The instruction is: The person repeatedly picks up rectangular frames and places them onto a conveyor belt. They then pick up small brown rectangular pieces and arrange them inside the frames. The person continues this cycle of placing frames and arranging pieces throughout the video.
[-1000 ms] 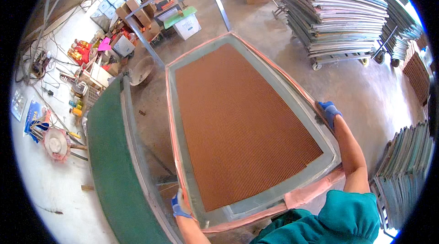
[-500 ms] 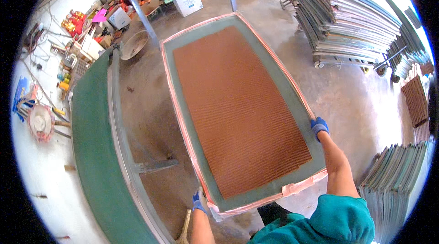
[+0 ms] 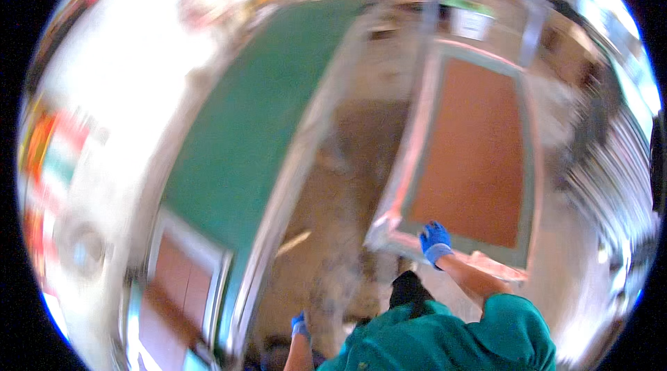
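Note:
The picture is blurred by motion. A large flat panel (image 3: 479, 149) with a brown honeycomb face and a grey-green border lies out to the right. My right hand (image 3: 435, 240), in a blue glove, grips the panel's near edge. My left hand (image 3: 299, 326), also in a blue glove, hangs low near the bottom of the view, apart from the panel, above the dusty floor. The blur hides whether its fingers are closed. My teal sleeves fill the lower middle.
A long green-topped table (image 3: 257, 121) with a metal edge runs diagonally through the middle. A second brown panel (image 3: 177, 281) lies at lower left. Stacked panels (image 3: 615, 162) blur along the right, and cluttered shelves and boxes (image 3: 479, 20) stand at the back.
My view has swung left, so the panel now sits to the right. My left hand has come off the panel's near corner; my right hand still holds the near edge.

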Demonstrator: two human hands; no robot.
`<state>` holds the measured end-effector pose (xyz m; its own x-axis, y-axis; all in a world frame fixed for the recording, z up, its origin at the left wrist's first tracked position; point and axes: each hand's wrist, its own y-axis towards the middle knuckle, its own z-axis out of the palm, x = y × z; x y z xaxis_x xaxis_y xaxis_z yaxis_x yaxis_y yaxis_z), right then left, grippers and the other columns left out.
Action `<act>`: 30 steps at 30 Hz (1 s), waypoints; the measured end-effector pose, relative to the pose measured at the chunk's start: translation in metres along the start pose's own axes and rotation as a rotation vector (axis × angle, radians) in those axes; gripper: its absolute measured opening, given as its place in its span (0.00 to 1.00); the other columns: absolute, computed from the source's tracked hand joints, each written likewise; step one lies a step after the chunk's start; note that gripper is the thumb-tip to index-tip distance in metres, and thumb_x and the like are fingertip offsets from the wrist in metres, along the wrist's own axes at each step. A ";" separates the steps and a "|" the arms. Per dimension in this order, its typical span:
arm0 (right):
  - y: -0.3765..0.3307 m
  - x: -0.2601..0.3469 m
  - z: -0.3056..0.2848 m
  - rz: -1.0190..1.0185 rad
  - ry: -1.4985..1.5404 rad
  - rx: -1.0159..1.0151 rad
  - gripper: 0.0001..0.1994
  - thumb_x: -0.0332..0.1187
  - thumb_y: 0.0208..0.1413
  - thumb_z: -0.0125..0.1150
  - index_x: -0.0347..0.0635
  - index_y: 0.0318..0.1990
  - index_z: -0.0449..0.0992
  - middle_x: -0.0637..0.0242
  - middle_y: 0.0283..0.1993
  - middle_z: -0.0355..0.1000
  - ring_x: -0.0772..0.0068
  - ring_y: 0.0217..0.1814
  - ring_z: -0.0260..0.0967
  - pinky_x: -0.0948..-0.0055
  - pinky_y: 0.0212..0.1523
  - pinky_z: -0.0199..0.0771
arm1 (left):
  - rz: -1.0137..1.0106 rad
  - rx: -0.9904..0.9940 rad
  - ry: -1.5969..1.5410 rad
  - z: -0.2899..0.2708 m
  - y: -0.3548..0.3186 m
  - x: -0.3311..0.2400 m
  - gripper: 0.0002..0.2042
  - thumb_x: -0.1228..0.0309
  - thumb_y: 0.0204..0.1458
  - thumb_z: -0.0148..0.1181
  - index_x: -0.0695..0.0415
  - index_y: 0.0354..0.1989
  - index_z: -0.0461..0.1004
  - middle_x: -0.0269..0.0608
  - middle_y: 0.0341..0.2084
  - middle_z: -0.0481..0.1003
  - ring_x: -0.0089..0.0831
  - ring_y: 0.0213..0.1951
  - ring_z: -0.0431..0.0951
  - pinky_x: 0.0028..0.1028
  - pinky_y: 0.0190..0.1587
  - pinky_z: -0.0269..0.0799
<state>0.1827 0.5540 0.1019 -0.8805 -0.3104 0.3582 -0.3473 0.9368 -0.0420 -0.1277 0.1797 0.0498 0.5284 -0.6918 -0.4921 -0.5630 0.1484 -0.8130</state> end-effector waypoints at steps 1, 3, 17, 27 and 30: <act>-0.014 0.033 0.015 -0.152 0.049 0.032 0.14 0.40 0.48 0.48 0.41 0.38 0.70 0.50 0.47 0.64 0.50 0.51 0.58 0.60 0.50 0.59 | 0.006 -0.042 -0.054 -0.027 -0.012 0.028 0.12 0.57 0.48 0.51 0.52 0.32 0.72 0.36 0.23 0.71 0.27 0.23 0.66 0.31 0.24 0.61; -0.047 0.085 0.046 -0.309 0.087 0.081 0.15 0.42 0.47 0.50 0.42 0.38 0.71 0.51 0.47 0.64 0.51 0.50 0.59 0.59 0.50 0.60 | -0.042 -0.133 -0.182 -0.062 -0.026 0.081 0.13 0.57 0.48 0.50 0.54 0.25 0.72 0.36 0.16 0.69 0.28 0.15 0.64 0.31 0.18 0.60; -0.145 0.287 0.132 -0.706 -0.098 0.673 0.18 0.43 0.52 0.43 0.37 0.31 0.73 0.49 0.37 0.69 0.49 0.41 0.65 0.59 0.40 0.65 | -0.562 -0.432 -1.071 -0.062 -0.132 0.416 0.12 0.58 0.48 0.46 0.53 0.25 0.67 0.42 0.20 0.70 0.36 0.21 0.70 0.34 0.21 0.62; -0.173 0.478 0.328 -0.720 -0.089 1.151 0.19 0.47 0.51 0.44 0.39 0.31 0.72 0.65 0.28 0.69 0.71 0.29 0.66 0.70 0.26 0.65 | -0.618 -0.730 -1.314 -0.098 -0.144 0.355 0.14 0.60 0.51 0.42 0.59 0.34 0.66 0.47 0.26 0.72 0.39 0.25 0.73 0.36 0.24 0.67; -0.190 0.536 0.338 -0.853 -0.076 1.214 0.18 0.46 0.50 0.44 0.40 0.31 0.73 0.59 0.30 0.71 0.61 0.32 0.68 0.65 0.31 0.66 | -0.559 -0.762 -1.802 -0.145 -0.132 0.352 0.09 0.65 0.49 0.41 0.56 0.28 0.65 0.41 0.19 0.68 0.32 0.18 0.69 0.28 0.18 0.62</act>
<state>-0.3322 0.1550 -0.0134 -0.2786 -0.7269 0.6276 -0.7719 -0.2194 -0.5967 0.0401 -0.1861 0.0288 0.3369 0.8689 -0.3626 0.0074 -0.3875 -0.9218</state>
